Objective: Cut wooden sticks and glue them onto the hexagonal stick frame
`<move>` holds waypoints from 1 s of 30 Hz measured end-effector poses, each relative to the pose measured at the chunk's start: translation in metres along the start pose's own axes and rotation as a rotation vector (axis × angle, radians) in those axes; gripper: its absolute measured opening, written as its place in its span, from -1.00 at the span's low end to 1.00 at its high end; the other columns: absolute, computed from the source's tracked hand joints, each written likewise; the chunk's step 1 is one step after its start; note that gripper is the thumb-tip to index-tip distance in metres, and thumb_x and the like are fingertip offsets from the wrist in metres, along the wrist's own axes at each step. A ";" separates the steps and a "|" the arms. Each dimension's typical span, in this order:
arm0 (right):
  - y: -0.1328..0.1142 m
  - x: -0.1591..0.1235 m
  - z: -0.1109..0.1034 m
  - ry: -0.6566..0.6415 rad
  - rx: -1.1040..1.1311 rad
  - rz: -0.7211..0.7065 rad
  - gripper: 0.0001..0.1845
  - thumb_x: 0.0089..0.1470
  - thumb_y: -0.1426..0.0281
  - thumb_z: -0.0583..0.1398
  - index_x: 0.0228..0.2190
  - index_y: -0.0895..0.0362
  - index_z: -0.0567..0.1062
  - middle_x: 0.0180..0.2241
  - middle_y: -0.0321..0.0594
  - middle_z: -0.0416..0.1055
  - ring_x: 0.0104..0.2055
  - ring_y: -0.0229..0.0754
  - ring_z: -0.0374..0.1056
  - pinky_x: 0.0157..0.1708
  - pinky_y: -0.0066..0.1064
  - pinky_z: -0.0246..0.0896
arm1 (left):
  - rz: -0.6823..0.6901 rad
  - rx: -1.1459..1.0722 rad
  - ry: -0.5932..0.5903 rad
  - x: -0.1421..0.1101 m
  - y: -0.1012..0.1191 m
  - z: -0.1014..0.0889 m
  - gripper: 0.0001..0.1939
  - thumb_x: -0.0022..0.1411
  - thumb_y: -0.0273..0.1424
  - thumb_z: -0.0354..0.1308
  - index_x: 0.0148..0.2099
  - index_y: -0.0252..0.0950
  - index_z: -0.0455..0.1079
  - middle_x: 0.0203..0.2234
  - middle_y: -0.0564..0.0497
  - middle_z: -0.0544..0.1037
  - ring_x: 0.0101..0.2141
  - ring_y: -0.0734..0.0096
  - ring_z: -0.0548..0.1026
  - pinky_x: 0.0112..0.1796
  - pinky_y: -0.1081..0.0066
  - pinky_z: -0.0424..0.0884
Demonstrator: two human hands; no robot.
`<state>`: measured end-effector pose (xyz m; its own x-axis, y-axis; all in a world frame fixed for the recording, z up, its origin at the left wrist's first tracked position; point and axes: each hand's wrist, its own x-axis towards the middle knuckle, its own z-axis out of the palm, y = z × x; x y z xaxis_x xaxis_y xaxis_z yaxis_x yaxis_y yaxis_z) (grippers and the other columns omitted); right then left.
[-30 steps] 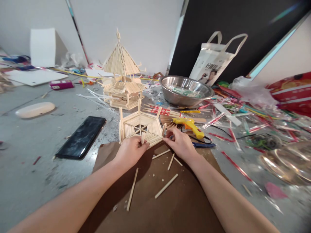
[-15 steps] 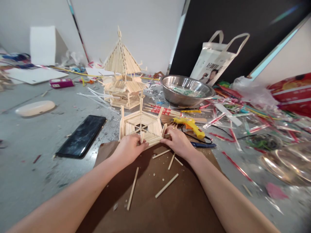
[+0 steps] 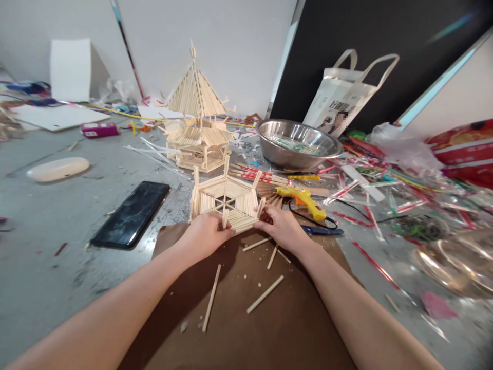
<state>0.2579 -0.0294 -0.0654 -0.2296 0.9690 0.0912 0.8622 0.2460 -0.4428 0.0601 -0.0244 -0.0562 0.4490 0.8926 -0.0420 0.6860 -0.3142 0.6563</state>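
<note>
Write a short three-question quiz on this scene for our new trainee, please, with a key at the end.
1. Which thing do the left hand and the right hand both have their fingers on?
A. white carrier bag
B. hexagonal stick frame
C. steel bowl

2. True or false: the black phone lies to the left of the left hand.

3. Fill in the colour: the body of the glue gun is ____.

Key: 1. B; 2. true; 3. yellow.

Grey surface (image 3: 46,288), littered. Directly on it: black phone (image 3: 133,216) and white oval case (image 3: 57,169), left; stick pagoda (image 3: 198,95), rear; steel bowl (image 3: 296,158), right of pagoda; brown sheet (image 3: 239,347), front, bearing loose sticks (image 3: 265,294), hexagonal stick frame (image 3: 242,221) at its far edge.
</note>
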 end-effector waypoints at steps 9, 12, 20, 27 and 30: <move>0.001 -0.001 -0.001 -0.048 0.179 -0.016 -0.82 -0.14 0.36 0.11 -0.39 0.15 0.35 -0.48 -0.30 0.38 -0.43 -0.29 0.30 -0.42 -0.50 0.11 | -0.035 -0.004 -0.021 0.002 -0.003 -0.001 -0.79 -0.04 -0.29 -0.02 -0.51 -0.30 0.36 -0.56 0.02 0.45 -0.52 0.45 0.36 -0.46 0.51 0.18; 0.004 0.000 0.000 -0.055 0.225 -0.018 -0.79 -0.13 0.35 0.10 -0.36 0.15 0.34 -0.47 -0.31 0.38 -0.43 -0.29 0.30 -0.41 -0.49 0.12 | -0.048 -0.014 -0.025 0.002 -0.003 -0.002 -0.79 -0.04 -0.28 -0.02 -0.51 -0.30 0.35 -0.58 0.04 0.44 -0.53 0.46 0.36 -0.47 0.51 0.19; 0.005 0.001 0.002 -0.093 0.291 -0.017 -0.83 -0.16 0.36 0.12 -0.40 0.12 0.34 -0.51 -0.37 0.36 -0.47 -0.31 0.29 -0.45 -0.52 0.11 | -0.055 0.008 0.019 0.002 -0.001 -0.002 -0.80 -0.03 -0.28 -0.02 -0.52 -0.28 0.34 -0.60 0.05 0.42 -0.54 0.47 0.35 -0.48 0.50 0.18; 0.003 -0.001 0.002 -0.041 0.266 0.028 -0.70 -0.18 0.35 0.14 -0.30 0.13 0.28 -0.51 -0.35 0.37 -0.47 -0.31 0.29 -0.44 -0.50 0.10 | -0.055 0.025 0.030 0.002 -0.001 0.000 -0.80 -0.04 -0.29 -0.02 -0.51 -0.29 0.33 -0.60 0.05 0.40 -0.54 0.48 0.33 -0.47 0.50 0.17; 0.000 -0.004 0.000 0.033 0.197 0.059 -0.61 -0.20 0.33 0.16 -0.25 0.14 0.25 -0.51 -0.34 0.37 -0.48 -0.31 0.28 -0.44 -0.49 0.10 | -0.075 0.030 0.009 0.001 0.000 -0.001 -0.77 -0.03 -0.26 -0.04 -0.51 -0.29 0.34 -0.59 0.03 0.41 -0.54 0.46 0.34 -0.47 0.49 0.18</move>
<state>0.2586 -0.0334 -0.0656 -0.1631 0.9827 0.0876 0.7680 0.1822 -0.6140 0.0597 -0.0227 -0.0555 0.3905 0.9169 -0.0828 0.7340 -0.2558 0.6291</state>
